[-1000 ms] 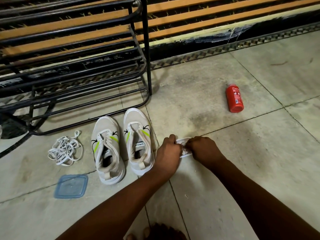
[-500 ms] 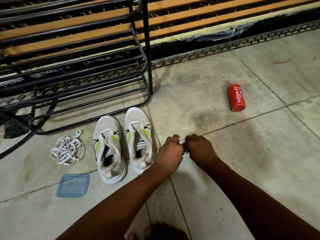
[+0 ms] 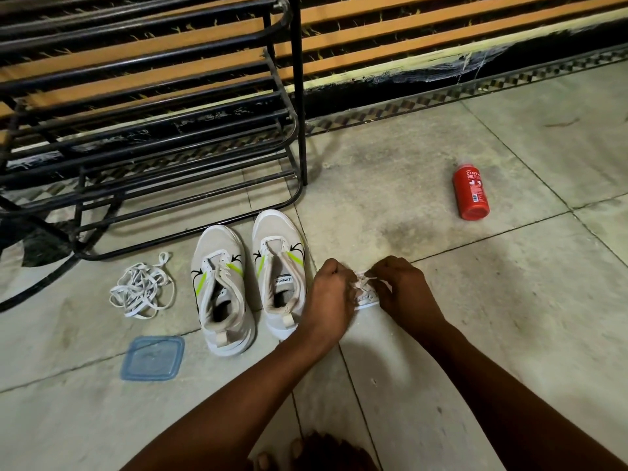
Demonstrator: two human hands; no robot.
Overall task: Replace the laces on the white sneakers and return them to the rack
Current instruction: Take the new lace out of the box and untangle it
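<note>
Two white sneakers with green and black marks stand side by side on the floor, toes toward the rack: the left one [image 3: 221, 290] and the right one [image 3: 280, 270], both without laces. A loose pile of white laces [image 3: 141, 287] lies left of them. Just right of the sneakers, my left hand [image 3: 331, 294] and my right hand [image 3: 402, 290] are both closed on a small white packet of laces [image 3: 365, 292] held low over the floor. My fingers hide most of the packet.
The black metal shoe rack [image 3: 153, 130] stands behind the sneakers, its shelves bare. A blue plastic lid [image 3: 153, 358] lies at the front left. A red bottle [image 3: 470, 192] lies on its side at the right. A wall with wooden slats runs behind.
Both hands stay on the small white packet, and my fingers have shifted so more of it shows between them. The sneakers and the lace pile have not moved.
</note>
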